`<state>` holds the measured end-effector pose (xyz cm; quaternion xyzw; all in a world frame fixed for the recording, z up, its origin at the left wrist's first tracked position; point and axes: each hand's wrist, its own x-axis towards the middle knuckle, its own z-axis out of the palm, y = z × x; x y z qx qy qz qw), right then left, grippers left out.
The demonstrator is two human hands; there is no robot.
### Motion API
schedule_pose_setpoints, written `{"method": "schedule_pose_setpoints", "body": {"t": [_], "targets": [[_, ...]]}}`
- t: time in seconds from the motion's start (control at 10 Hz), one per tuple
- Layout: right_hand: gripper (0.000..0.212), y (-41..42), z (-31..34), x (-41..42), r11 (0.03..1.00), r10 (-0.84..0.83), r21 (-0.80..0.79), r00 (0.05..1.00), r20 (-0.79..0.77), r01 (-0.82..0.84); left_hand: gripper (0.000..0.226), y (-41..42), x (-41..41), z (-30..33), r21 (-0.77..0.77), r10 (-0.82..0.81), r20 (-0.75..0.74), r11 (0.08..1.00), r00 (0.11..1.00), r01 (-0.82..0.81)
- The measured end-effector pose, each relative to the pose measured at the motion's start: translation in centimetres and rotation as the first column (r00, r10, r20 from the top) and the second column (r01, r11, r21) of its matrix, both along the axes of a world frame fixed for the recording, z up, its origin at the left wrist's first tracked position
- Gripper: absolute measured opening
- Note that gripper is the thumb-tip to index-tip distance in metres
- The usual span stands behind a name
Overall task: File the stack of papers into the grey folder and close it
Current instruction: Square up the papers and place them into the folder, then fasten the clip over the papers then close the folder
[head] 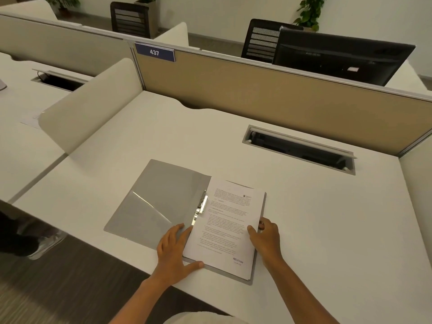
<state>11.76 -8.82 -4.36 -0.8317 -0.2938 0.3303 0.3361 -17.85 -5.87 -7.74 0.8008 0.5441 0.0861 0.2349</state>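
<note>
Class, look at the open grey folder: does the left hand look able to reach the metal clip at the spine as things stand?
Probably yes. The left hand lies flat beside the stack of papers, just below the metal clip, with only bare folder cover between them and nothing over the clip.

folder (154, 202): plain grey, with a paler glossy streak across the open left cover
clip (201, 205): shiny silver metal
papers (228, 224): white, covered in rows of fine black print; a dark blue stamp at the 5 o'clock corner
surface (315, 218): plain off-white
partition (268, 99): tan fabric, pale grey frame
number plate (154, 52): dark blue with white digits 437, at 11 o'clock
monitor (339, 59): black, at 1 o'clock
chairs (261, 40): black with a pale mesh-striped back
plants (308, 10): green leaves
floor (77, 277): brown-grey, faintly streaked carpet
shoe (45, 245): grey and white, at 8 o'clock
</note>
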Motion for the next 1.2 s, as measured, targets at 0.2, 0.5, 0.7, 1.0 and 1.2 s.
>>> {"method": "schedule_pose_setpoints", "body": {"t": [0.2,0.5,0.7,1.0,1.2], "targets": [[0.040,-0.1,-0.1,0.0,0.999,0.037,-0.007,0.998,0.051,-0.036,0.110,0.0,0.0,0.0,0.001,0.000,0.018,1.000,1.000,0.000],[0.066,-0.7,0.7,-0.7,0.989,0.133,-0.082,0.971,0.201,-0.119,0.112,0.0,0.2,-0.3,0.011,0.028,0.038,1.000,0.999,-0.029],[0.065,0.3,1.5,-2.6,0.960,0.281,-0.126,0.856,0.433,-0.251,0.088,-0.1,0.1,-0.3,-0.002,0.003,0.056,1.000,0.998,-0.002],[0.033,2.9,1.5,-4.6,0.918,0.394,-0.161,0.775,0.495,-0.363,0.088,-0.3,0.0,-0.3,-0.011,-0.019,-0.005,1.000,1.000,0.019],[0.029,8.9,2.6,-6.9,0.925,0.369,0.022,0.912,0.178,-0.378,0.085,-0.4,-0.4,-0.1,-0.020,-0.046,-0.004,0.999,0.999,0.046]]}}
